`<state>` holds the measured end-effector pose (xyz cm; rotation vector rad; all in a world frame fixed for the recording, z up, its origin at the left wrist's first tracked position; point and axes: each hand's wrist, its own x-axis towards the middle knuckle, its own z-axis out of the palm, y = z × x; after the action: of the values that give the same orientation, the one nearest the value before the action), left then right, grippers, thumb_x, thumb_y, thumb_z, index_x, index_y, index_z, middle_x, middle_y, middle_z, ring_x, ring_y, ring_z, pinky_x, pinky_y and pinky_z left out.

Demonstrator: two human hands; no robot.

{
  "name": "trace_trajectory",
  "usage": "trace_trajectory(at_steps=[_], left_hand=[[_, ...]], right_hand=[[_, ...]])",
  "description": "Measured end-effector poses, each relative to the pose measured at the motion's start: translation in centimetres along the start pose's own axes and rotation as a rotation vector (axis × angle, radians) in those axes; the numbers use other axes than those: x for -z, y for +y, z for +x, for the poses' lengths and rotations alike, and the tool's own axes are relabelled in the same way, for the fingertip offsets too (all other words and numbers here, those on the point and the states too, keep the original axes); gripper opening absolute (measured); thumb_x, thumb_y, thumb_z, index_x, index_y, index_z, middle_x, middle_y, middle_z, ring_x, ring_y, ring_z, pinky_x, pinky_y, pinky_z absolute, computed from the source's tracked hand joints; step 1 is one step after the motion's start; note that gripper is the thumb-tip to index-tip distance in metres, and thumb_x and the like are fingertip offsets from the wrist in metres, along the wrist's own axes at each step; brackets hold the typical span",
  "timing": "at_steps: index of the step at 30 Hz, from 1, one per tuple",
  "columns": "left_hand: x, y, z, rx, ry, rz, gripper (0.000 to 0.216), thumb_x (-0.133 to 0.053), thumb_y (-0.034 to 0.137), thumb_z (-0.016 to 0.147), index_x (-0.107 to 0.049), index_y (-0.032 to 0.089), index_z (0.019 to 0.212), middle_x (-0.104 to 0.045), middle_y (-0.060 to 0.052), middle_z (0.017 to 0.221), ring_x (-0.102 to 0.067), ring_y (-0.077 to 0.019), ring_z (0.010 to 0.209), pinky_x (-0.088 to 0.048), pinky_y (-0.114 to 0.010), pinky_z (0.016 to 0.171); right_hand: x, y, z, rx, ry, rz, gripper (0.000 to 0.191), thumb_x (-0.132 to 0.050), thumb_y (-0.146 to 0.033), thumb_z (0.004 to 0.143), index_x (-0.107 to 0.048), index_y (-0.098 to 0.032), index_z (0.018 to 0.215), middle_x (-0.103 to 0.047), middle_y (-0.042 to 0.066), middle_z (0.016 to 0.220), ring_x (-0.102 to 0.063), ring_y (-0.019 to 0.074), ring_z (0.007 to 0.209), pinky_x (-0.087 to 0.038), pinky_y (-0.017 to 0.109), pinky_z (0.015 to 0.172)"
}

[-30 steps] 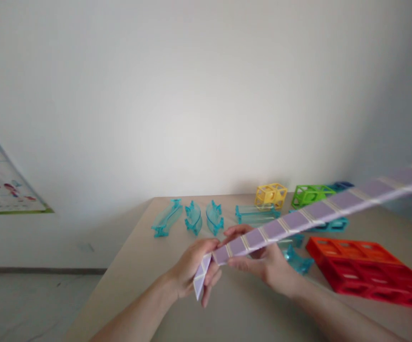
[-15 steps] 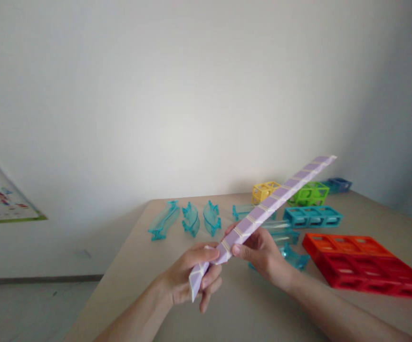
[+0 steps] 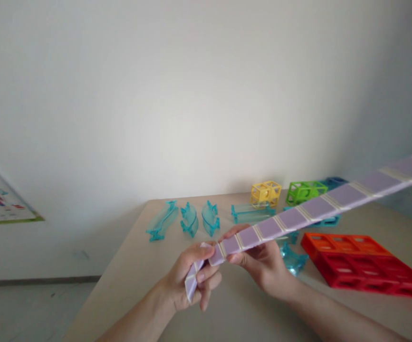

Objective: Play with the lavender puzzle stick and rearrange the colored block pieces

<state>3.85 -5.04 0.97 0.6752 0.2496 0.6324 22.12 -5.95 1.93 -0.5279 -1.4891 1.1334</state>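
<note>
left hand (image 3: pixel 183 273), right hand (image 3: pixel 267 270) grasping lilac strip (image 3: pixel 269 229); far end, visible earlier, now past view's right edge

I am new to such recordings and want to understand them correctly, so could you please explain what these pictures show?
There is no machine here: the two bare hands belong to one person. Every picture comes from one camera worn on that person's head, looking forward and down.

The right hand holds a long, flat, pale purple strip with cream cross-bands. The left hand grips a short, pale purple piece; whether it joins the strip is hidden.

On the beige table lie transparent turquoise plastic pieces, some curved, and a red-and-orange open-frame block. Further back are yellow open-frame cubes and green open-frame cubes.
</note>
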Motion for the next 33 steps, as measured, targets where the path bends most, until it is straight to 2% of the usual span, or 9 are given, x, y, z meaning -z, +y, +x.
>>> trace_trajectory(at_steps=[5,8,11,14,18,20,23,27,33], left_hand=[[-0.3,-0.6,-0.1,-0.006,-0.013,-0.154,0.024,-0.050,0.034,0.089,-0.058,0.011,0.084,-0.039,0.005,0.046,-0.030,-0.0062,0.039,-0.052,-0.019,0.036],[-0.6,-0.8,0.0,-0.035,-0.014,-0.236,0.027,-0.047,0.033,0.091,-0.056,0.012,0.078,-0.037,0.005,0.048,-0.035,-0.0061,0.042,-0.048,-0.012,0.037],[-0.8,-0.9,0.3,-0.136,0.056,-0.189,0.025,-0.049,0.033,0.090,-0.054,0.013,0.076,-0.041,0.005,0.051,-0.040,-0.0062,0.046,-0.052,-0.015,0.042],[-0.9,-1.1,0.9,-0.240,0.199,0.031,0.023,-0.052,0.034,0.089,-0.054,0.013,0.080,-0.051,0.001,0.057,-0.048,-0.0083,0.049,-0.057,-0.025,0.047],[-0.9,-1.4,1.2,-0.307,0.337,0.301,0.019,-0.055,0.034,0.088,-0.052,0.016,0.086,-0.056,0.001,0.062,-0.052,-0.0096,0.046,-0.056,-0.030,0.048],[-0.9,-1.5,1.2,-0.304,0.290,0.269,0.019,-0.055,0.036,0.087,-0.050,0.018,0.085,-0.052,0.004,0.058,-0.051,-0.0092,0.044,-0.056,-0.031,0.048],[-0.8,-1.4,1.1,-0.265,0.144,0.140,0.021,-0.053,0.038,0.088,-0.049,0.018,0.083,-0.049,0.005,0.057,-0.047,-0.0073,0.042,-0.056,-0.033,0.047],[-1.0,-1.5,0.7,-0.246,0.013,0.018,0.022,-0.049,0.038,0.090,-0.050,0.017,0.082,-0.047,0.005,0.059,-0.044,-0.0052,0.044,-0.058,-0.030,0.050],[-1.9,-1.7,0.1,-0.085,-0.145,-0.154,0.033,-0.050,0.044,0.088,-0.055,0.014,0.100,-0.037,0.007,0.062,-0.029,-0.0029,0.043,-0.057,-0.023,0.052]], right_hand=[[0.6,-0.6,0.4,0.182,-0.112,-0.188,0.025,-0.064,-0.012,0.082,-0.062,-0.025,0.103,-0.065,0.006,0.099,-0.062,0.0226,0.093,-0.050,0.038,0.082],[0.9,-0.6,0.7,0.164,-0.151,-0.190,0.023,-0.066,-0.014,0.081,-0.063,-0.026,0.101,-0.064,0.006,0.105,-0.059,0.0242,0.103,-0.046,0.041,0.091],[0.9,0.1,0.9,0.077,-0.013,-0.094,0.026,-0.072,-0.024,0.077,-0.063,-0.025,0.102,-0.064,0.006,0.107,-0.058,0.0246,0.104,-0.045,0.039,0.091],[0.9,0.9,1.2,-0.040,0.170,0.060,0.027,-0.075,-0.027,0.075,-0.063,-0.024,0.099,-0.068,0.004,0.097,-0.062,0.0198,0.088,-0.048,0.033,0.079],[0.9,1.0,1.6,-0.090,0.227,0.202,0.027,-0.078,-0.021,0.071,-0.063,-0.022,0.094,-0.071,0.003,0.087,-0.060,0.0135,0.072,-0.046,0.026,0.067],[0.7,0.7,1.8,-0.091,0.208,0.242,0.025,-0.079,-0.022,0.070,-0.064,-0.021,0.090,-0.071,0.003,0.083,-0.057,0.0113,0.065,-0.043,0.023,0.060],[0.5,0.3,1.8,-0.100,0.163,0.306,0.025,-0.080,-0.024,0.069,-0.062,-0.022,0.087,-0.071,0.003,0.084,-0.054,0.0100,0.060,-0.039,0.021,0.053],[0.2,0.0,1.7,-0.095,0.107,0.322,0.027,-0.080,-0.027,0.069,-0.060,-0.024,0.088,-0.071,0.002,0.090,-0.058,0.0119,0.066,-0.044,0.024,0.060],[-0.3,-0.5,1.2,-0.127,0.055,0.350,0.029,-0.080,-0.032,0.067,-0.057,-0.025,0.083,-0.068,0.004,0.096,-0.061,0.0171,0.071,-0.049,0.032,0.067]])
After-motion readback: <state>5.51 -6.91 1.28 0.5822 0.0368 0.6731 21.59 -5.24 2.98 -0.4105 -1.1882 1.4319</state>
